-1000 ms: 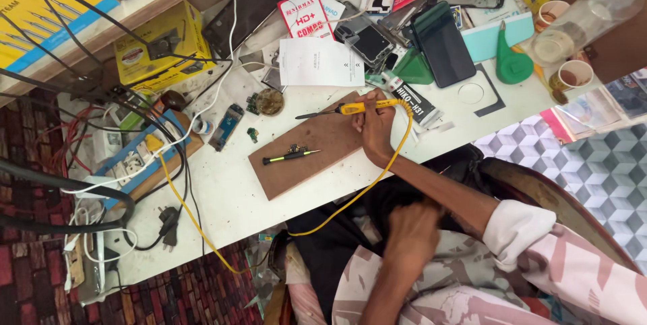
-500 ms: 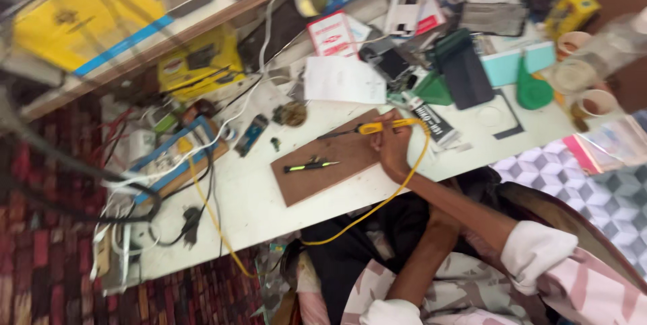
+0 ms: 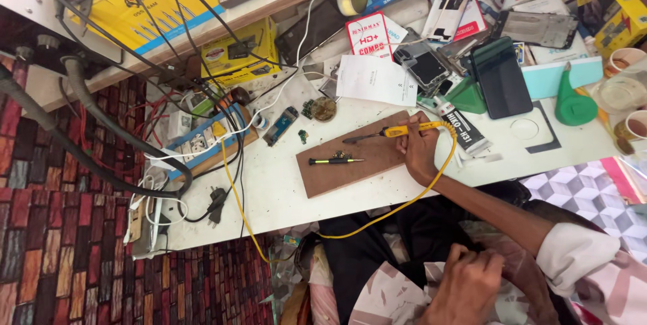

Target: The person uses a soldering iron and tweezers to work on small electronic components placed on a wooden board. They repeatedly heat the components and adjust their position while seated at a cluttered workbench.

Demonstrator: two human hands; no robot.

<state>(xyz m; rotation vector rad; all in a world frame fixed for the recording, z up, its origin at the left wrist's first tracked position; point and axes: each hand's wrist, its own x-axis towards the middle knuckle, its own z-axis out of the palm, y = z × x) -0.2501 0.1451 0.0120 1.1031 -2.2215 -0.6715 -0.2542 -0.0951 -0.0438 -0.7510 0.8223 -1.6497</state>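
My right hand (image 3: 419, 148) grips a yellow soldering iron (image 3: 403, 130) over a brown wooden board (image 3: 364, 163) on the white bench. The iron's dark tip (image 3: 350, 140) points left, just above the board's far edge. Its yellow cable (image 3: 431, 187) loops down off the bench toward my lap. A small black screwdriver (image 3: 335, 160) lies on the board, left of the hand. My left hand (image 3: 465, 288) rests in my lap with its fingers curled, away from the bench.
A blue circuit board (image 3: 280, 126), a white paper sheet (image 3: 375, 80), a dark phone (image 3: 500, 77), a glue tube (image 3: 465, 131) and a green cone bottle (image 3: 573, 104) lie behind the board. A power strip (image 3: 202, 142) with tangled cables sits left. Cups (image 3: 635, 124) stand far right.
The view has swung and shifted. My right hand keeps its hold on the soldering iron at the board; my left hand stays low in my lap.
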